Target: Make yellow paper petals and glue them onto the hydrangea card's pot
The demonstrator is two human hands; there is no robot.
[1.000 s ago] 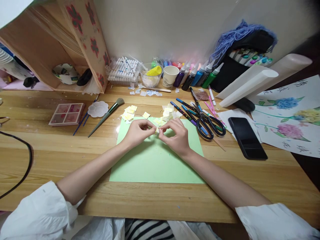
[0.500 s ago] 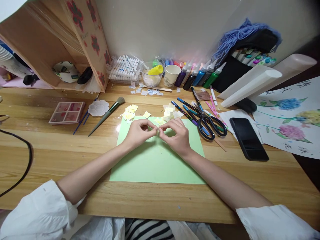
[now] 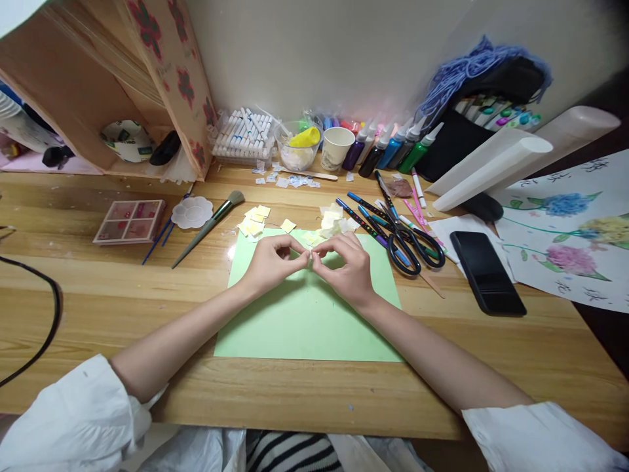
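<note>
Left hand [image 3: 272, 263]: pinching a tiny pale scrap [image 3: 310, 255], frame centre, mostly hidden
Right hand [image 3: 346, 265]: pinching the same scrap
Progress: 1 scrap in hand, seemingly mid-shaping
Yellow paper squares [image 3: 254, 221]: cut apart, flat, upper centre, apparently unworked
Green sheet [image 3: 304, 331]: beneath both hands

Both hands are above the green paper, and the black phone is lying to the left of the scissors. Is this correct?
Not quite: the black phone lies to the right of the scissors, as the head view shows. The left hand and right hand are indeed above the green paper.
</note>
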